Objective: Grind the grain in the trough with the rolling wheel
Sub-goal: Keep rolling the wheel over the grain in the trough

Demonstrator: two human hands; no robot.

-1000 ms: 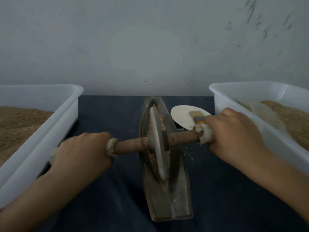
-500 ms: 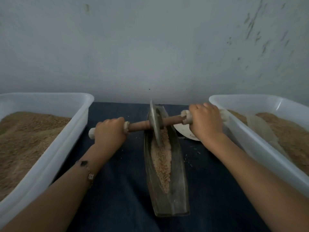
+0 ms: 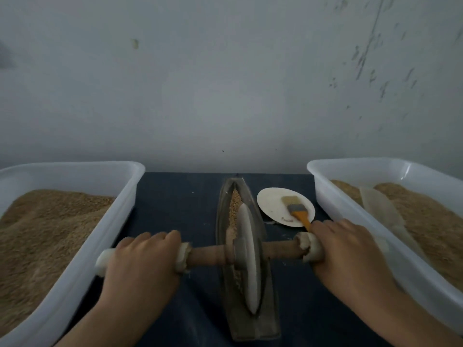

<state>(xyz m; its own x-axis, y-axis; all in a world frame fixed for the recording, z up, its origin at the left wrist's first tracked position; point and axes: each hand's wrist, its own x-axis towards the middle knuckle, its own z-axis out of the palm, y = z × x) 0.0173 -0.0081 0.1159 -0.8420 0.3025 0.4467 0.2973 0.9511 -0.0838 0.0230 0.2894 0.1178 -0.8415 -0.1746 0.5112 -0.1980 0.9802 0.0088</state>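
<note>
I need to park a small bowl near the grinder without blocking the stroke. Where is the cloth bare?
Bare dark cloth lies between the left tub and the trough, beyond the left hand. Right of the trough is crowded: a plate with a brush fills the gap before the right tub, with the right hand close by.

Two bare forearms come into view from the lower corners, with no sleeve, cuff or glove covering either as far as they can be seen. The left hand (image 3: 140,261) and the right hand (image 3: 348,249) are bare too, with no ring showing on the fingers that face the camera. The wrists and backs of the hands carry no watch, band or marking that can be made out in the dim light.
</note>
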